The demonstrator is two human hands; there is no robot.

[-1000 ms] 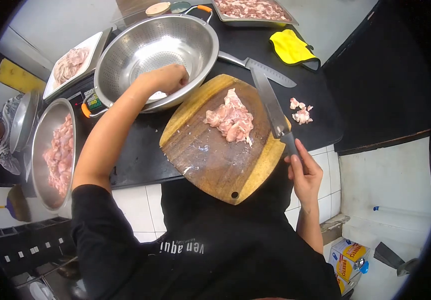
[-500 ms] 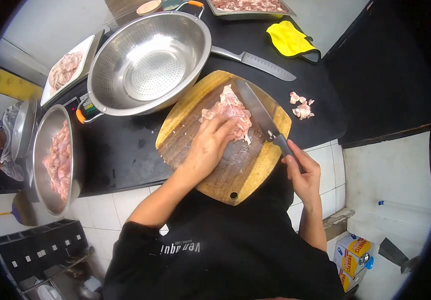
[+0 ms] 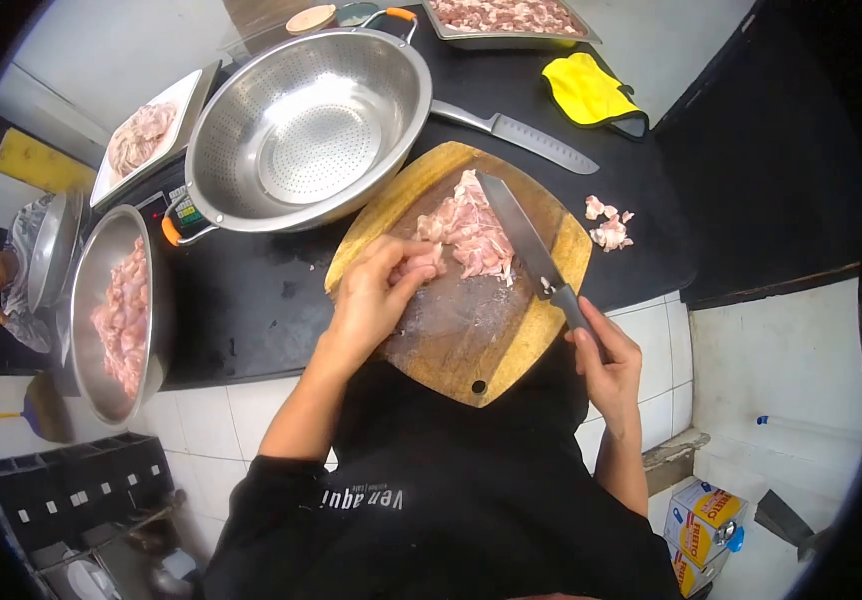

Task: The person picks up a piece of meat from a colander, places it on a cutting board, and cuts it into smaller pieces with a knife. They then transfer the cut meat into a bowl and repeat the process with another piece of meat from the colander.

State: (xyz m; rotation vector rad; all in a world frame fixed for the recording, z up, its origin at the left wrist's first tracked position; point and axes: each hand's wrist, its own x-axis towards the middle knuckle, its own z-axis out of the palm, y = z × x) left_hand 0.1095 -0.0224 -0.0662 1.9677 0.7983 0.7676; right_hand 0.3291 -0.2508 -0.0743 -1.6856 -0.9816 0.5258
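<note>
A: Head view. From where I'm standing, the left hand (image 3: 366, 300) is pinching a small meat piece (image 3: 423, 262) between thumb and fingertips, left of the frame's centre. And the right hand (image 3: 609, 365)?

B: Gripping the knife (image 3: 523, 237), fingers curling around its handle, right of centre. The blade is slanting just beside the larger meat portion (image 3: 476, 232), which is lying mid-frame on the cutting board (image 3: 441, 355). Whether the edge is touching the board, I cannot tell.

A: Logging hazards?

B: Moist-looking meat: a slipping pinch could be sending those fingertips toward the blade. Also, the board's lower end is apparently jutting past the counter's (image 3: 251, 320) edge; hard pressing there could be tipping it.

A: Upper right of centre?

B: A second knife (image 3: 546, 145) is lying bare beyond the board, its handle beside the colander (image 3: 226, 165). A careless reach could be meeting its blade.
</note>
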